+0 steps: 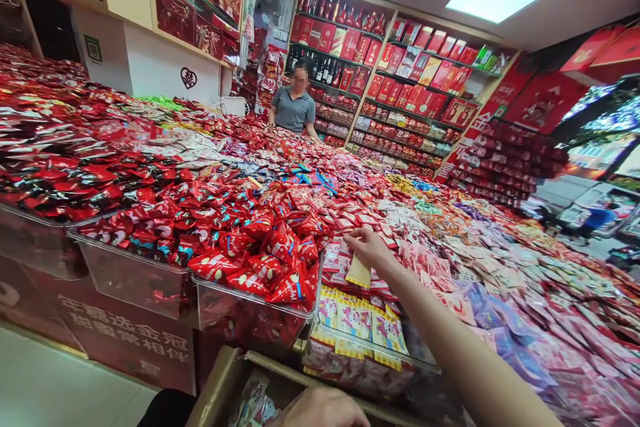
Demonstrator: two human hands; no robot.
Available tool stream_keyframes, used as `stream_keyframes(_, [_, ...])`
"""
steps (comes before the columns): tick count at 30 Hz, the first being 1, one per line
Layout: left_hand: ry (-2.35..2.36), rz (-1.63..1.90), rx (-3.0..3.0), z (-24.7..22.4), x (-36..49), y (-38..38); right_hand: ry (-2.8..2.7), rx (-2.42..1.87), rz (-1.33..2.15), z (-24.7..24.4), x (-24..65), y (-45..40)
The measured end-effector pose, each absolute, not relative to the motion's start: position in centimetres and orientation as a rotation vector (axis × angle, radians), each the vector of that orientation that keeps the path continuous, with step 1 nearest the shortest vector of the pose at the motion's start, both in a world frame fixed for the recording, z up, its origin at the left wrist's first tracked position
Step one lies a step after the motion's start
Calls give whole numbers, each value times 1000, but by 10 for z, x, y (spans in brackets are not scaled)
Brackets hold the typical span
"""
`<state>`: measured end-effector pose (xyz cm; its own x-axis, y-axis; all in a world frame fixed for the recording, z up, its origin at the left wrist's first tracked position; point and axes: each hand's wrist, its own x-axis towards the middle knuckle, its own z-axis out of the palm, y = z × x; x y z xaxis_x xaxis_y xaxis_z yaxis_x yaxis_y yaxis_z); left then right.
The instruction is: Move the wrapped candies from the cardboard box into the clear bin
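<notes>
My right hand point(369, 250) reaches in from the right over a clear bin, its fingers bent and closed at the upper end of a small cream-yellow candy packet point(359, 273). Below it, pink-and-yellow candy packets point(353, 320) stand in rows at the bin's front. My left hand point(325, 408) is at the bottom edge, over an open cardboard box point(217, 387); its fingers are mostly cut off. Inside the box lie some wrapped packets point(255, 400). Just left of my right hand, red shiny candy packets point(285, 247) fill another clear bin.
Clear plastic bins point(135, 277) line the display's front edge. Heaped sweets point(450, 227) spread widely behind them. A person in a grey shirt point(294, 109) stands at the far side, before shelves of red boxes point(340, 40). Tiled floor point(65, 373) shows at lower left.
</notes>
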<state>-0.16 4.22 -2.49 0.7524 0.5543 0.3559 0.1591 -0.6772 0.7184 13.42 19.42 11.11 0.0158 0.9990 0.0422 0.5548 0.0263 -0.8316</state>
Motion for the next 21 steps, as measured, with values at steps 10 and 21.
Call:
stream_keyframes(10, [225, 408, 716, 22, 2, 11, -1594, -1089, 669, 75, 133, 0])
stream_keyframes(21, [586, 682, 1002, 1, 14, 14, -1023, -1272, 1195, 11, 162, -36])
